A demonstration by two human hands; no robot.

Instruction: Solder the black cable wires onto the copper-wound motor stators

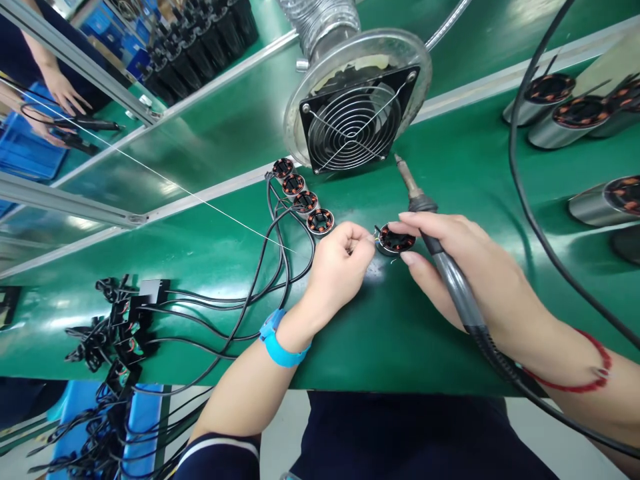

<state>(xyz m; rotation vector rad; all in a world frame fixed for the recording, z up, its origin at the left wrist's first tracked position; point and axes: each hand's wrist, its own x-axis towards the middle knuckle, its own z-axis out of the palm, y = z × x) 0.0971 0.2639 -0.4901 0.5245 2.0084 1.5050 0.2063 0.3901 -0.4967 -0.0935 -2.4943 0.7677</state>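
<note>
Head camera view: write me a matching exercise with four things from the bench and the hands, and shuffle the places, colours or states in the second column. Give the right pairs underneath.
Column one
1. Soldering iron
2. Wristband
3. Fan
4. Row of four ring-shaped parts

Column two
A. Bright blue, worn on the same side as the left hand
B. Lined up on the green bench, beyond the left hand
C. Held in the right hand
D. Covered by a round wire guard

Right pairs
1-C, 2-A, 3-D, 4-B
</note>
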